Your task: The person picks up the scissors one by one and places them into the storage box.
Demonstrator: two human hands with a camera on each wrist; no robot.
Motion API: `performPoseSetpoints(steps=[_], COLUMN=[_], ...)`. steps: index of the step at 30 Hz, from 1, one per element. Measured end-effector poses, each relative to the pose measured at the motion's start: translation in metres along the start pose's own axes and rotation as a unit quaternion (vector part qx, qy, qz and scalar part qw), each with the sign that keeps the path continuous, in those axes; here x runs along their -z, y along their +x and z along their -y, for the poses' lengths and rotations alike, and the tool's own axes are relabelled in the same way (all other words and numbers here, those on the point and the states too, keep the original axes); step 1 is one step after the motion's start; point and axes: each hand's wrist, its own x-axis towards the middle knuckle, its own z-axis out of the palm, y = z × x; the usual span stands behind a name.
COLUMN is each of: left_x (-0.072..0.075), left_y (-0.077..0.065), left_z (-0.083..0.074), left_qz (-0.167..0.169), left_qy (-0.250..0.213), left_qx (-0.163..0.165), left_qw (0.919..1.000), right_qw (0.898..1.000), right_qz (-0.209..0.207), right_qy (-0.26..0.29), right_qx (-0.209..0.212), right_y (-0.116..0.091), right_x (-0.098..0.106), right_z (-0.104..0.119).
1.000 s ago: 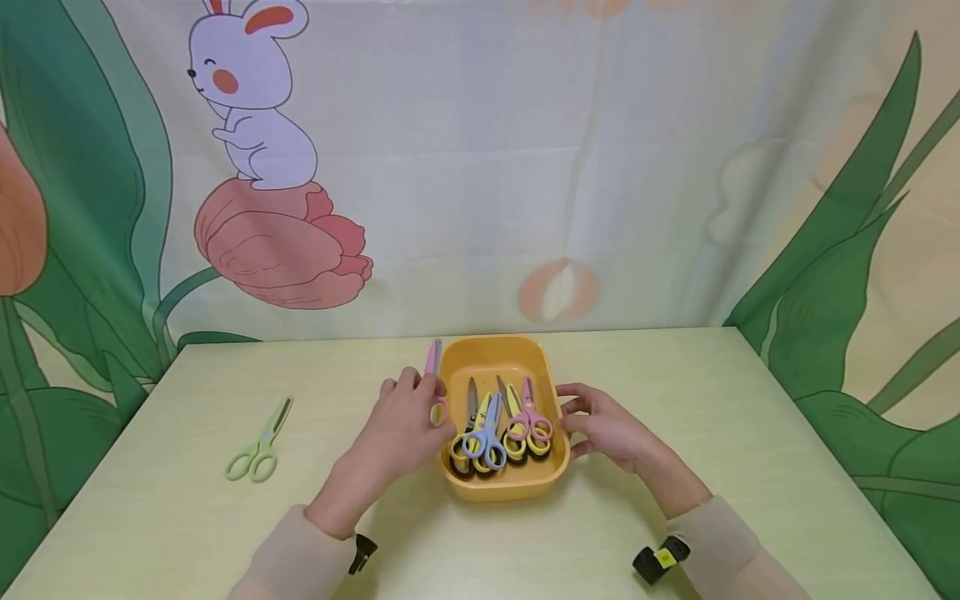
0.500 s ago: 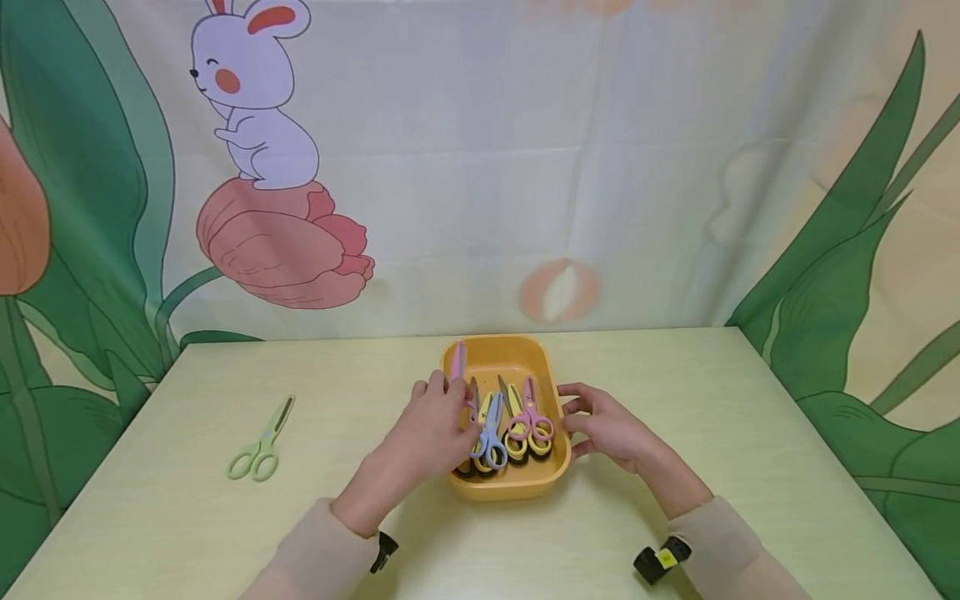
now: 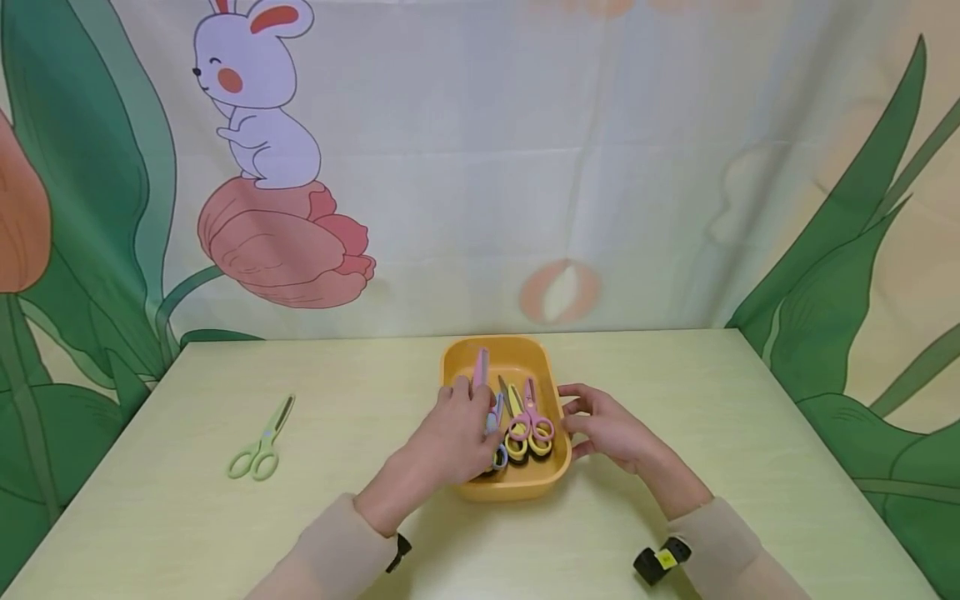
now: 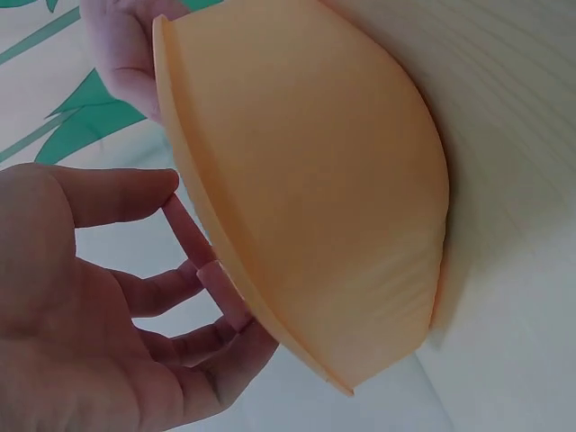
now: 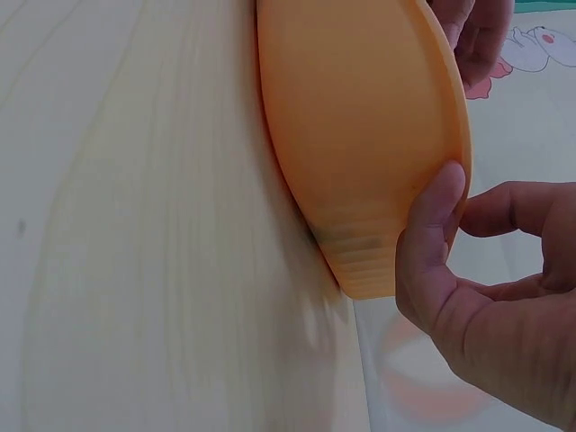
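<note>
My left hand [image 3: 457, 425] pinches pink scissors [image 3: 481, 368], blades pointing away, over the left part of the yellow tray [image 3: 495, 493]. In the left wrist view, part of the pink scissors [image 4: 225, 295] shows between thumb and fingers, close above the tray's rim. My right hand [image 3: 611, 429] holds the tray's right rim, with one digit against the outer wall [image 5: 360, 135] in the right wrist view. Inside lie another pair of pink scissors [image 3: 531, 412], blue scissors [image 3: 500, 457] partly hidden by my left hand, and yellow-and-black scissors [image 3: 516, 446].
Light green scissors [image 3: 262, 446] lie on the pale wooden table [image 3: 165, 525] to the left of the tray. Behind the table's back edge hangs a cloth [image 3: 465, 167] printed with a rabbit, flowers and leaves.
My left hand has moved right with the pink scissors, from the tray's left edge to over its inside, now covering some scissors there. My right hand stays at the rim.
</note>
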Motion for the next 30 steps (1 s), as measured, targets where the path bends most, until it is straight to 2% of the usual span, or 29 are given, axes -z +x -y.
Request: performPoseSetpoints(steps=[9, 15, 21, 25, 30], left_x=[-0.014, -0.018, -0.018, -0.018, -0.018], left_y=[0.010, 0.012, 0.013, 0.014, 0.014], left_z=[-0.001, -0.002, -0.006, -0.008, -0.008], left_qz=[0.027, 0.047, 0.087, 0.100, 0.099], left_qy=[0.046, 0.078, 0.091, 0.095, 0.107], left_qx=[0.003, 0.023, 0.051, 0.062, 0.049], left_qw=[0.9986, 0.9956, 0.9907, 0.9884, 0.9881], right_qw=[1.000, 1.000, 1.000, 1.000, 1.000], right_qz=[0.001, 0.001, 0.001, 0.000, -0.001], right_qy=[0.001, -0.001, -0.004, -0.004, -0.004], right_qx=[0.003, 0.005, 0.003, 0.002, -0.001], right_y=[-0.001, -0.001, -0.001, -0.001, -0.001], right_x=[-0.001, -0.001, -0.001, -0.001, -0.001], right_z=[0.000, 0.001, 0.002, 0.001, 0.001])
